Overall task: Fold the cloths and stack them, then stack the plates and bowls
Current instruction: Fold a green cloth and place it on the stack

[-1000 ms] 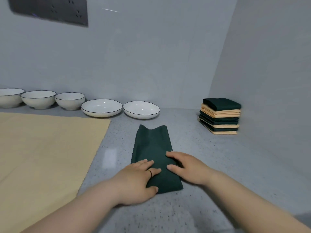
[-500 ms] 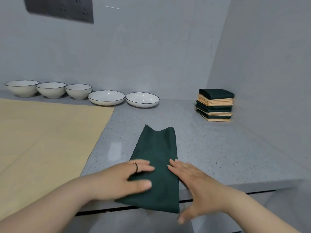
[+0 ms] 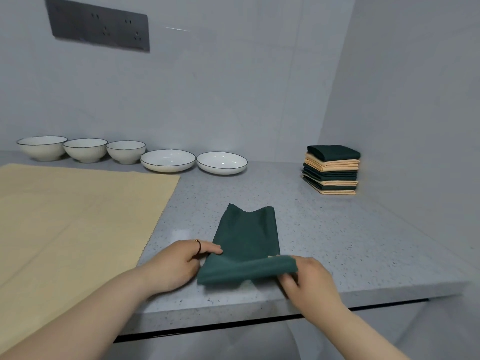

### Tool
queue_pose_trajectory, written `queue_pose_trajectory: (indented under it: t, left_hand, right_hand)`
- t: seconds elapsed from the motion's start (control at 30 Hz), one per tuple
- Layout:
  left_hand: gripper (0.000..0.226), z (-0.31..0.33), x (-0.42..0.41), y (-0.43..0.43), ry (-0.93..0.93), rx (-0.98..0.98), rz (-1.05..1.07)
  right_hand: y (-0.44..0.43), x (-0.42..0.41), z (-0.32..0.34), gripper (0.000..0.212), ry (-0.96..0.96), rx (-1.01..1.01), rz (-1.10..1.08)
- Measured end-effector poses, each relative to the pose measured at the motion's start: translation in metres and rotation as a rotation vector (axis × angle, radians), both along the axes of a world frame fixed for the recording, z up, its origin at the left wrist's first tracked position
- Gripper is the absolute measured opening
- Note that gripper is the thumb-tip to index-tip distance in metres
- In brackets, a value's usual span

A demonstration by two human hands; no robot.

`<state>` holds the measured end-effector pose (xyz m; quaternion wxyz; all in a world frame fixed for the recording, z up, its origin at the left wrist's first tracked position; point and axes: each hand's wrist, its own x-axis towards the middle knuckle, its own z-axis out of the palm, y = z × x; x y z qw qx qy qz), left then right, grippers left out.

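A dark green cloth [image 3: 248, 235], folded into a long strip, lies on the grey counter in front of me. My left hand [image 3: 179, 266] grips its near left corner and my right hand [image 3: 309, 279] pinches its near right corner. Between them the near end is lifted and turned over toward the far end. A stack of folded green and tan cloths [image 3: 331, 170] stands at the back right. An open tan cloth [image 3: 70, 222] is spread flat on the left.
Three white bowls [image 3: 84, 149] and two white plates [image 3: 194, 161] stand in a row along the back wall. The counter's front edge [image 3: 259, 313] runs just below my hands. A wall rises close on the right, behind the stack.
Both hands went from pressing flat on the green strip to gripping its near end, which is now raised and folding away from me. The view has tilted further down.
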<state>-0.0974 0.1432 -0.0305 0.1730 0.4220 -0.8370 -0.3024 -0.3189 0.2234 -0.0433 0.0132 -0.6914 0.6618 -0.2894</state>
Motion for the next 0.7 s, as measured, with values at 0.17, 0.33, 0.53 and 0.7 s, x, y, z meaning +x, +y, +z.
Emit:
queue_pose_trajectory:
  t: [0.17,0.33,0.53,0.7]
  left_hand:
    - [0.024,0.006,-0.008,0.003,0.047,-0.025,0.073]
    - [0.031,0.005,-0.024,-0.016,0.140,-0.039,0.283]
    - [0.024,-0.001,-0.034,-0.032,0.150,0.008,0.353]
    - [0.035,0.011,-0.038,-0.035,0.055,-0.019,0.404]
  right_hand:
    - [-0.018,0.001,0.014,0.047,-0.215,0.075,-0.104]
    - [-0.046,0.000,0.023,0.046,-0.306,0.142,-0.175]
    - [-0.069,-0.003,0.018,0.027,-0.238,0.264,-0.276]
    - [-0.074,-0.003,0.018,0.018,-0.195,0.313,-0.277]
